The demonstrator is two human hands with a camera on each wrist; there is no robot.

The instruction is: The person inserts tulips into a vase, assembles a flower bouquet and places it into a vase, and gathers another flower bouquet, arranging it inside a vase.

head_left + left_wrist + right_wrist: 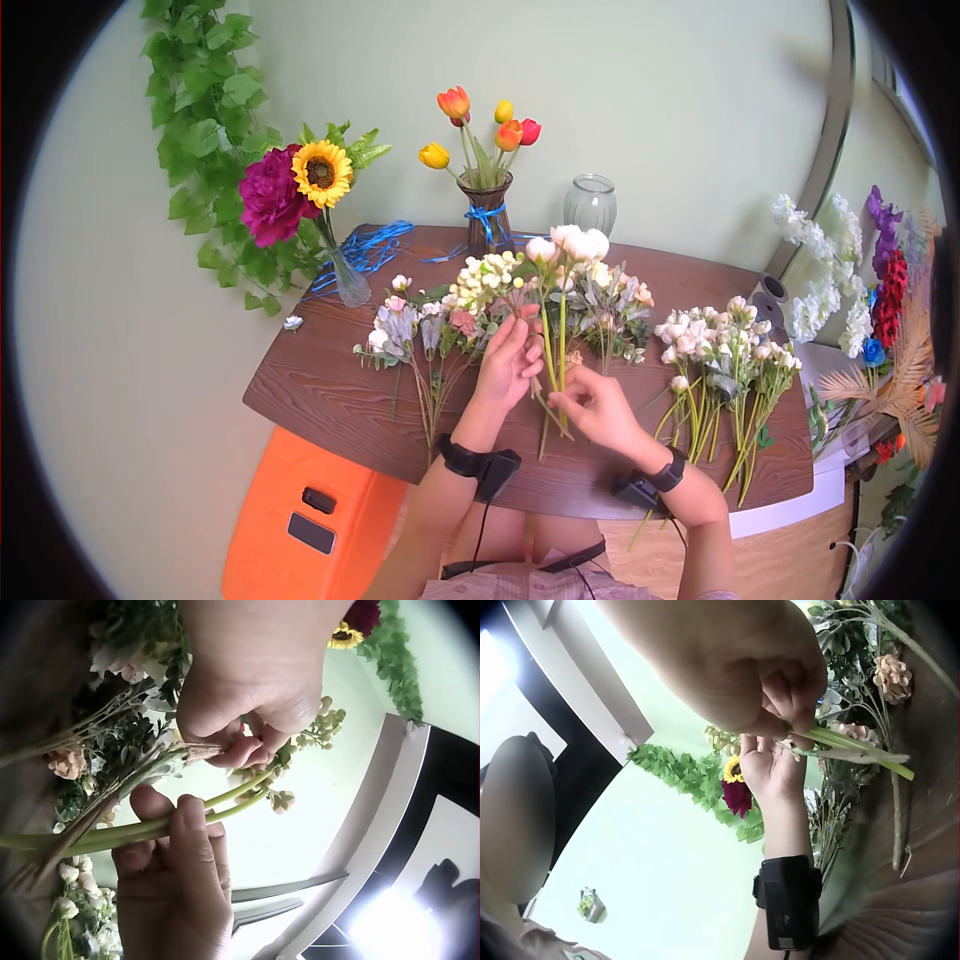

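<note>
Over the front middle of the table, my left hand [508, 362] pinches the thin brownish stem of a cream berry sprig [487, 281]. Its fingertips meet near that stem in the left wrist view. Just to the right, my right hand [603, 408] holds the green stems [105, 836] of white round blooms [578, 242] between thumb and fingers. The blooms stand upright above both hands, beside the berries. Below the hands, the brown stem crosses the green ones, with their lower ends [900, 769] pointing down toward the table.
Mixed pale flower bunches [425, 335] lie left of the hands, white rose stems [725, 345] to the right. At the back stand a tulip vase [490, 225], a clear glass jar [590, 208] and a sunflower vase [347, 280]. Blue ribbon [370, 250] lies at back left. An orange stool [290, 500] stands front left.
</note>
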